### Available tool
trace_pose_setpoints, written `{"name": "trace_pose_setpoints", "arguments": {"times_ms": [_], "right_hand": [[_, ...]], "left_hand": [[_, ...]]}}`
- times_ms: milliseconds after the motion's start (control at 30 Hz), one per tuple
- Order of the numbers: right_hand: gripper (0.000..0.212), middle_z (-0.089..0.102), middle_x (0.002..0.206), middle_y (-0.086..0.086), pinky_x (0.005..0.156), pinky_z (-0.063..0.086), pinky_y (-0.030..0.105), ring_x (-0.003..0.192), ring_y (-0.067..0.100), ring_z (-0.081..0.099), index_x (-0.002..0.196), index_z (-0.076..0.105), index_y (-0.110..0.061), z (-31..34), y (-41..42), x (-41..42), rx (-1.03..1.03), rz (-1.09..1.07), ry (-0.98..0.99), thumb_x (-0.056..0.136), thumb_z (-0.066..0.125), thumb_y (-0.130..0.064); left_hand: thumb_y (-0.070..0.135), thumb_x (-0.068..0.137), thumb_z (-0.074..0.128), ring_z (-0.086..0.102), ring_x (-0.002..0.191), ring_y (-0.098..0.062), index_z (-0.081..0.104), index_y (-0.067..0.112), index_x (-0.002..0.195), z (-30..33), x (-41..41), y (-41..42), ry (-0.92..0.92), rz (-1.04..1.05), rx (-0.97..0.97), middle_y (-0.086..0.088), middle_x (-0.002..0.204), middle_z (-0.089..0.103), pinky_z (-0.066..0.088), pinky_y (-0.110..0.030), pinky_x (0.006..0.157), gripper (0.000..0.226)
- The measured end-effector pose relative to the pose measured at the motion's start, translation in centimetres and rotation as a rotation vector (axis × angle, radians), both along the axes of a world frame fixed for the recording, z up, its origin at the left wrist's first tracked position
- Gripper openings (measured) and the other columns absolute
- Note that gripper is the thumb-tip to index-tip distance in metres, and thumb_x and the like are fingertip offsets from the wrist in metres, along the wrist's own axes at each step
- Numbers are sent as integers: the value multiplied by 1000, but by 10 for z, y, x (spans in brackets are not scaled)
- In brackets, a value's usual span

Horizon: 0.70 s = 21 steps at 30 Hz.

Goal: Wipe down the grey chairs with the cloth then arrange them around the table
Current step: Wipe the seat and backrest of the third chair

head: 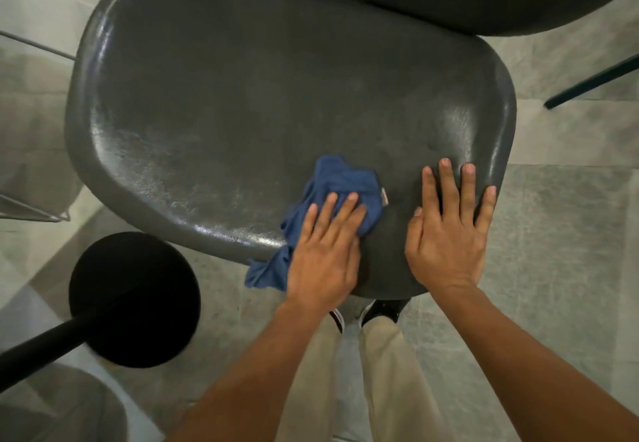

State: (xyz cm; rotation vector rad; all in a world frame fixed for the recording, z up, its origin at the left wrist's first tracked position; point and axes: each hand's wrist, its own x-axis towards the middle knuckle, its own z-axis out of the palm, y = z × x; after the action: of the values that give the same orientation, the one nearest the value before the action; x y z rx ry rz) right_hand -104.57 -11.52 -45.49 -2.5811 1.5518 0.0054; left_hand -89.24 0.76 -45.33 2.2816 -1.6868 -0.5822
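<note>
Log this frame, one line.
phase: wiping seat | left hand: presses crumpled blue cloth | right hand: flat on grey plastic chair seat

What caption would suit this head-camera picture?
Left hand presses a blue cloth on the grey chair seat; right hand lies flat beside it.

A grey chair seat [262, 96] carries a crumpled blue cloth [332, 186] near its front edge, one corner hanging over the rim. The left hand [325, 251] presses flat on the cloth; the right hand [449, 230] rests flat on the seat beside it. Below, a grey floor [553, 251] bears a black round base [135, 298].
</note>
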Motion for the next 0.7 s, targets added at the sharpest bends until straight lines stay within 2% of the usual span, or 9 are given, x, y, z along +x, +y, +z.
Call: {"name": "trace_pose_setpoints", "arguments": {"times_ms": [67, 167, 267, 333, 400, 467, 533, 600, 700], "right_hand": [[60, 15, 169, 5, 124, 5, 60, 157, 30, 4, 160, 26, -15, 1, 0, 0, 6, -2, -4, 103, 30, -31], [59, 16, 169, 6, 124, 6, 61, 157, 30, 4, 160, 27, -15, 1, 0, 0, 2, 1, -18, 103, 32, -30], [60, 17, 169, 6, 124, 7, 61, 157, 30, 5, 160, 28, -15, -1, 0, 0, -9, 5, -25, 102, 34, -30], [61, 17, 169, 6, 124, 8, 61, 157, 30, 5, 160, 27, -15, -1, 1, -1, -6, 2, -32, 101, 35, -30], [62, 16, 169, 6, 124, 9, 61, 157, 31, 5, 160, 26, -15, -2, 1, -2, -11, 3, -25, 101, 36, -30], [62, 16, 169, 6, 124, 9, 61, 157, 31, 6, 160, 27, -16, -4, -1, -2, -14, 6, -21, 100, 37, -30], [62, 19, 168, 6, 124, 10, 61, 157, 31, 8, 159, 30, -15, -4, -1, -3, -7, 9, -25, 100, 36, -30], [61, 21, 168, 7, 124, 10, 61, 157, 31, 9, 158, 32, -15, -3, -1, -4, 8, 11, -33, 100, 35, -31], [60, 23, 167, 8, 124, 10, 59, 157, 31, 10, 157, 34, -13, -1, -2, -4, 24, 3, -49, 100, 34, -31]], "left_hand": [[22, 98, 41, 25, 155, -26, 44, 15, 153, -4, 28, 30, -74, -14, 58, -3, 162, 38, 16, -50, 127, 55], [27, 101, 35, 17, 157, -29, 38, 17, 155, -3, 84, 48, -147, 247, 156, -4, 166, 31, 8, -50, 128, 56], [30, 105, 29, 2, 159, -29, 29, 15, 160, -1, 117, 10, -142, 532, 155, -4, 170, 20, 0, -49, 128, 57], [29, 103, 28, 1, 158, -31, 29, 15, 160, -1, 115, -42, -93, 582, 102, -6, 169, 21, 0, -50, 128, 59], [28, 99, 28, 8, 158, -33, 34, 12, 158, -4, 93, -99, -60, 456, 65, -9, 167, 27, 2, -50, 128, 61], [27, 97, 27, 16, 157, -33, 39, 11, 156, -4, 51, -146, -34, 222, 13, -9, 165, 33, 8, -51, 128, 62], [28, 97, 26, 20, 156, -31, 41, 10, 155, -2, 9, -166, -12, 44, -46, -8, 164, 36, 13, -51, 127, 62], [28, 100, 28, 20, 156, -27, 40, 10, 155, -1, -8, -154, 16, -117, -70, -6, 164, 35, 14, -50, 127, 59], [23, 101, 36, 22, 156, -25, 40, 11, 155, -2, 21, -91, -43, -367, -30, -4, 165, 34, 18, -49, 127, 56]]}}
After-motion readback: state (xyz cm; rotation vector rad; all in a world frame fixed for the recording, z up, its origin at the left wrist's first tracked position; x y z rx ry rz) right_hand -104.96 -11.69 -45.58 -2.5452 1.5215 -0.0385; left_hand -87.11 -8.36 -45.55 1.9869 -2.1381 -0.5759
